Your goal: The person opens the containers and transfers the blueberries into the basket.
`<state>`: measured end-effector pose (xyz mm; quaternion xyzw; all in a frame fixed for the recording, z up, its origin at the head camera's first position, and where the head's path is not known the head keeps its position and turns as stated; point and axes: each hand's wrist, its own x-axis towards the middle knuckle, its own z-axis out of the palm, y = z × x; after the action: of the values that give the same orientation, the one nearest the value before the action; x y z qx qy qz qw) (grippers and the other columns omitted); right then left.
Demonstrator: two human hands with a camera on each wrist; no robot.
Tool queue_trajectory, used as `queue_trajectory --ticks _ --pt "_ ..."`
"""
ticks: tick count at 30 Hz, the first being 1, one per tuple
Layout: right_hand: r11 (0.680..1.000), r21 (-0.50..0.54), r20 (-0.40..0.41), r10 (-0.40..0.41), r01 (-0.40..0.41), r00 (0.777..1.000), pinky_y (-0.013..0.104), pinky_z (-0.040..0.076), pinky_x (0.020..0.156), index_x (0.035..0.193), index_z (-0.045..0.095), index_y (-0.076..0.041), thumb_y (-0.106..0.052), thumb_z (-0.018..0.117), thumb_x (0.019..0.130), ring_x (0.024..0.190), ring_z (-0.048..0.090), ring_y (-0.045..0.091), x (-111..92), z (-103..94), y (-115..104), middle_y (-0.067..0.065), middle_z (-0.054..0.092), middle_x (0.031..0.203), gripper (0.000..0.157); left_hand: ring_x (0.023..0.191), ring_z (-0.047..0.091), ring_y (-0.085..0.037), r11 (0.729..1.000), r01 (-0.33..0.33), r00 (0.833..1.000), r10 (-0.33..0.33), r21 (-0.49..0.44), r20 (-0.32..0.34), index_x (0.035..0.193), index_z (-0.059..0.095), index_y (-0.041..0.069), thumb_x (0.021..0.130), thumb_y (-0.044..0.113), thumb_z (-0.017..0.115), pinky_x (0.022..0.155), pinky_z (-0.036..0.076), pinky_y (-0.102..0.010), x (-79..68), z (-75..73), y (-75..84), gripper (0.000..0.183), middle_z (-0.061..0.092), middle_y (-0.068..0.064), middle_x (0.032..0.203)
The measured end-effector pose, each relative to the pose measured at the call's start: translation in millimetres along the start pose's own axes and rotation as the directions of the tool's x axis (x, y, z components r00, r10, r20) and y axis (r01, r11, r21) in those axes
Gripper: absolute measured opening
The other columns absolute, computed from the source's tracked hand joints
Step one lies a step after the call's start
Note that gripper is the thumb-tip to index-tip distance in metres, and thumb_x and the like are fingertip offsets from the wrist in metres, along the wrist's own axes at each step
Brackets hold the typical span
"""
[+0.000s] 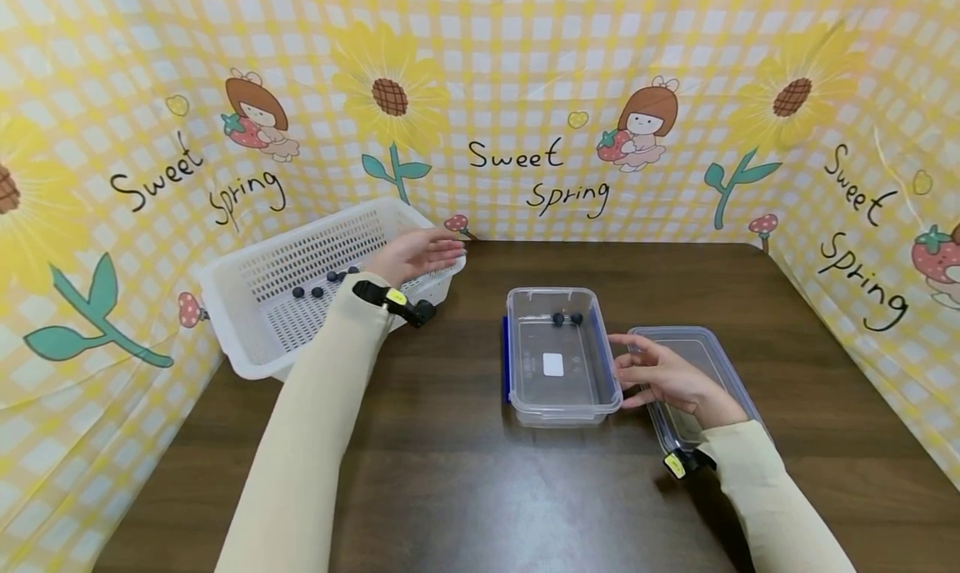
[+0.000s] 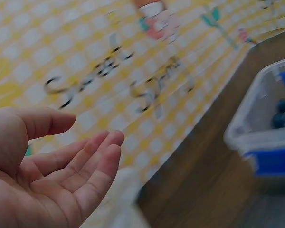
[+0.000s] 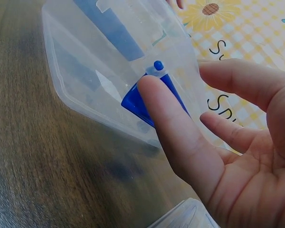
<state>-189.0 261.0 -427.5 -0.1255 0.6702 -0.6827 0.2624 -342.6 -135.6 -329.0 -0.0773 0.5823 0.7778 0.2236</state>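
My left hand hovers at the right end of a white perforated basket, its fingers loosely extended and nothing in it, as the left wrist view also shows. Several blueberries lie on the basket floor, partly hidden behind that hand. A clear plastic container with blue side latches stands uncovered in the middle; two blueberries sit near its far end. Beside its right wall is my right hand, fingers spread. In the right wrist view one finger lies right at a blue latch.
A clear lid lies on the brown wooden table, partly beneath my right hand and wrist. A yellow checked cloth with printed sunflowers rises behind and along both sides of the table.
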Motion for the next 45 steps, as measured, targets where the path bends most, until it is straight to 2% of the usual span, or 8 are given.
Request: queue_trajectory --ticks 5,12,18,25,31,39,42,45 --pt "1.0 0.009 0.003 0.0 0.0 1.0 0.041 0.062 0.073 0.151 0.017 0.005 0.003 0.055 0.099 0.086 0.067 0.02 -1 -0.3 1 0.012 0.055 0.107 0.065 0.131 0.05 -0.034 0.994 0.024 0.997 -0.032 0.104 0.072 0.142 0.045 -0.006 0.106 0.01 0.049 0.108 0.044 -0.039 4.7 35.2 -19.4 0.04 0.047 -0.025 0.146" --pt "1.0 0.007 0.003 -0.002 0.002 1.0 0.041 0.062 0.073 0.151 0.017 0.005 0.003 0.055 0.099 0.086 0.067 0.021 -1 -0.7 1 0.013 0.055 0.108 0.065 0.133 0.048 -0.038 0.982 0.075 0.972 -0.111 0.176 0.208 0.14 0.046 -0.011 0.106 0.008 0.045 0.11 0.042 -0.042 12.6 78.4 -49.9 0.039 0.047 -0.029 0.143" --pt "1.0 0.026 -0.001 0.004 -0.003 1.0 0.04 0.062 0.073 0.152 0.017 0.004 0.004 0.054 0.098 0.085 0.067 0.02 -1 0.3 2 0.013 0.055 0.107 0.065 0.132 0.049 -0.038 0.973 0.131 0.968 -0.167 0.191 0.187 0.137 0.049 -0.011 0.103 0.007 0.052 0.109 0.043 -0.043 22.4 103.0 -73.4 0.039 0.05 -0.029 0.14" --pt "0.999 0.033 0.001 0.001 -0.001 1.0 0.041 0.062 0.072 0.152 0.018 0.004 0.005 0.055 0.098 0.085 0.067 0.021 -1 0.8 3 0.014 0.055 0.108 0.065 0.137 0.041 -0.039 0.953 0.17 0.965 -0.214 0.252 0.155 0.143 0.043 -0.008 0.102 0.011 0.056 0.112 0.039 -0.045 27.3 115.5 -94.1 0.047 0.04 -0.026 0.149" --pt "0.999 0.035 0.002 -0.006 0.006 1.0 0.04 0.062 0.072 0.151 0.023 0.002 0.005 0.055 0.098 0.086 0.068 0.021 -1 0.5 1 0.013 0.055 0.108 0.062 0.137 0.041 -0.04 0.93 0.147 0.968 -0.205 0.337 0.142 0.144 0.043 -0.004 0.1 0.013 0.06 0.111 0.04 -0.046 26.8 123.4 -104.4 0.051 0.038 -0.026 0.15" --pt "0.999 0.04 0.009 -0.012 0.011 1.0 0.041 0.062 0.073 0.15 0.028 -0.002 0.004 0.055 0.098 0.086 0.067 0.021 0 0.2 1 0.013 0.055 0.108 0.058 0.139 0.038 -0.039 0.919 0.188 0.959 -0.248 0.347 0.137 0.148 0.035 -0.007 0.099 0.012 0.058 0.113 0.037 -0.047 32.2 131.8 -115.9 0.057 0.033 -0.025 0.153" --pt "0.999 0.042 0.014 -0.014 0.014 1.0 0.041 0.062 0.073 0.149 0.029 -0.003 0.004 0.055 0.098 0.087 0.067 0.02 0 -0.2 2 0.013 0.055 0.108 0.057 0.136 0.043 -0.037 0.92 0.195 0.959 -0.251 0.34 0.131 0.144 0.039 -0.008 0.099 0.01 0.057 0.11 0.042 -0.047 35.2 134.3 -120.9 0.052 0.039 -0.025 0.148" --pt "0.999 0.045 0.019 -0.017 0.016 1.0 0.041 0.062 0.073 0.148 0.03 -0.003 0.005 0.055 0.098 0.086 0.067 0.02 0 -0.6 3 0.013 0.054 0.108 0.057 0.128 0.052 -0.035 0.917 0.2 0.955 -0.261 0.345 0.142 0.133 0.049 -0.009 0.1 0.008 0.054 0.107 0.045 -0.047 37.9 137.3 -126.4 0.038 0.05 -0.023 0.133"
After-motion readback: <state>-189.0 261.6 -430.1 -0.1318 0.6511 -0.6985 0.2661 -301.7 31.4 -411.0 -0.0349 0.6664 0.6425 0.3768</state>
